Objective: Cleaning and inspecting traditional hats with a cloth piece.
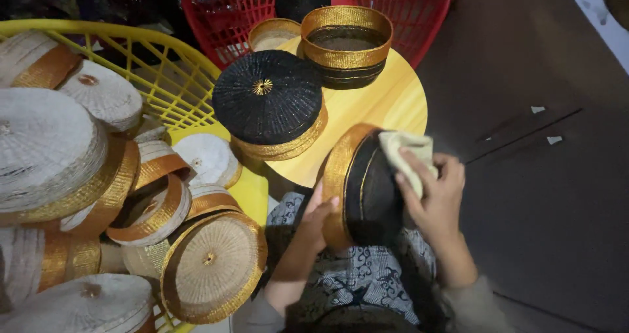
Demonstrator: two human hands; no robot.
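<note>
Black woven cap (370, 189) braced on edge by my left hand (314, 225); right hand (436, 198) presses cloth (409, 156) against crown, wiping.

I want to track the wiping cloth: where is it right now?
In the head view, right of centre, the pale cloth is pressed by the right hand against the black-and-gold cap that the left hand steadies.

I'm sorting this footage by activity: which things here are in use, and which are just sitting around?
In use:
left hand steadying the black and gold cap
right hand pressing the pale cloth on it

Lying about:
black caps on round table
white caps in yellow basket
red basket
</note>
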